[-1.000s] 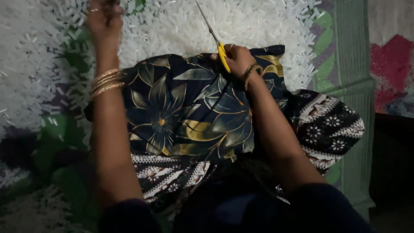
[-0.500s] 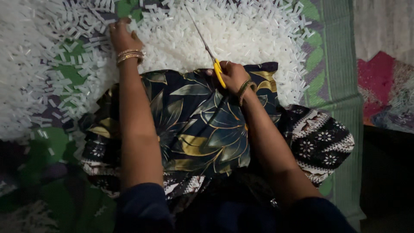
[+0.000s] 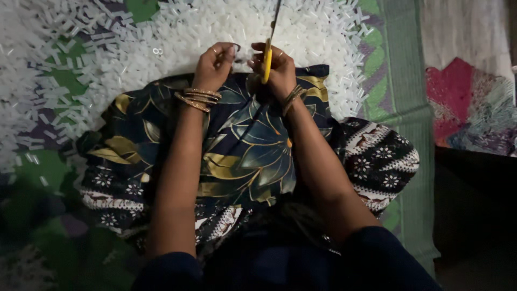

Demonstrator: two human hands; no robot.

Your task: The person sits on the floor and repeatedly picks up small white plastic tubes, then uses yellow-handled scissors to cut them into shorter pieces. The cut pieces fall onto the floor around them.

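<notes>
No packages, labels, signs, screens

Scissors tips cut off by top edge.

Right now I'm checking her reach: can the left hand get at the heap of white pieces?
Probably yes: the left hand sits at the edge of the heap of white pieces, with nothing between them.

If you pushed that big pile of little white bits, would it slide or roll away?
The white pieces look small and loose, so a push would probably scatter them, not move them together. They seem light. Many already lie spread across the mat.
</notes>
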